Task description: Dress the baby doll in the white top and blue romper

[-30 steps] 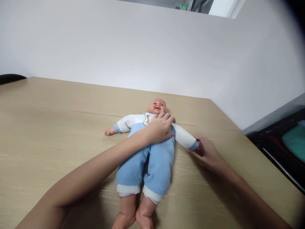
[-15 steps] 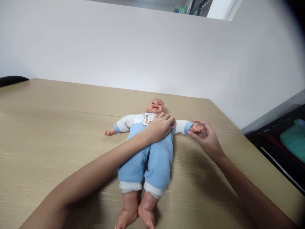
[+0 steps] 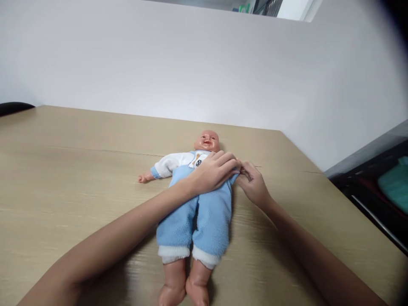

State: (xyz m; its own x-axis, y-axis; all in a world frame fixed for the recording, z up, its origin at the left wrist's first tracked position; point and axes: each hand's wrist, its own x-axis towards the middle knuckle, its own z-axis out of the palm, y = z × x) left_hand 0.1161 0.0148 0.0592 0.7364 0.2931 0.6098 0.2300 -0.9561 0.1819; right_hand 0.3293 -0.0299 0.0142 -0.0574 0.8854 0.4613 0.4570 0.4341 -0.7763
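A bald plastic doll (image 3: 212, 221) in blue-and-white fleece lay on the tan wooden tabletop (image 3: 79, 182) beneath the unclenched left hand (image 3: 214, 171), the right hand (image 3: 254, 182) curled just beside it, its grip unclear.

light was soft, even | white patch (image 3: 295, 9) blew out, 1 o'clock | shadow darkened table (image 3: 79, 131), 7 o'clock | 2 o'clock corner went black | teal item (image 3: 395, 187) blurred, 3 o'clock

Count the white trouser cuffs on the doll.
2, both on the doll: one cuff around the leg on the picture's left, the other cuff around the leg on the picture's right. Neither is hidden.
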